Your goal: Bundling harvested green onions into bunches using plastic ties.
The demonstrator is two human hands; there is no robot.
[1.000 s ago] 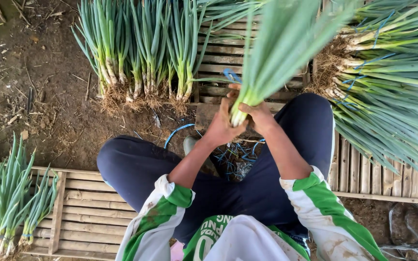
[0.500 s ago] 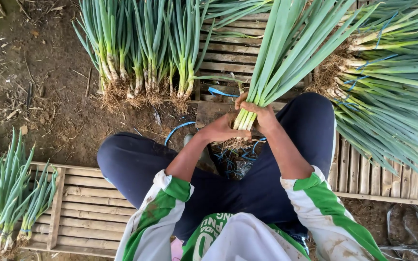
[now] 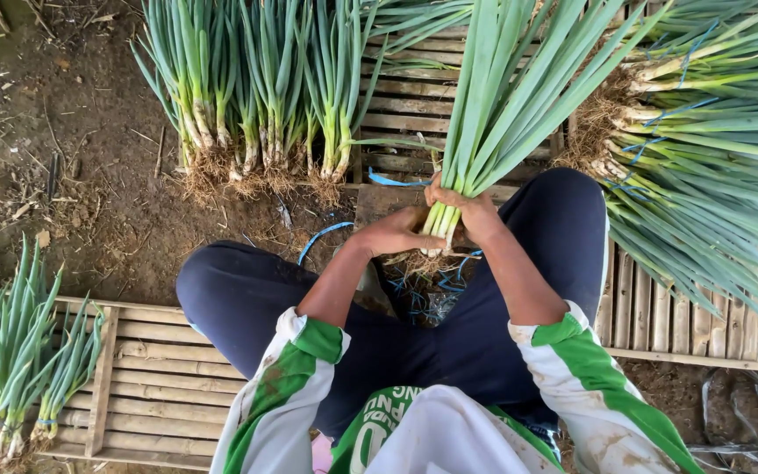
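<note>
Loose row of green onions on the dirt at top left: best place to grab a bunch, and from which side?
Grip the pale stalk bases just above the roots of the green onions, likely coming from the root end nearest the person. The stalks bunch tight there; higher up the leaves fan out. Both the left hand and right hand hold their bundle likewise.

Dirt ground carries wooden pallets and bundled green onions.

both hands around a green onion bunch
</note>
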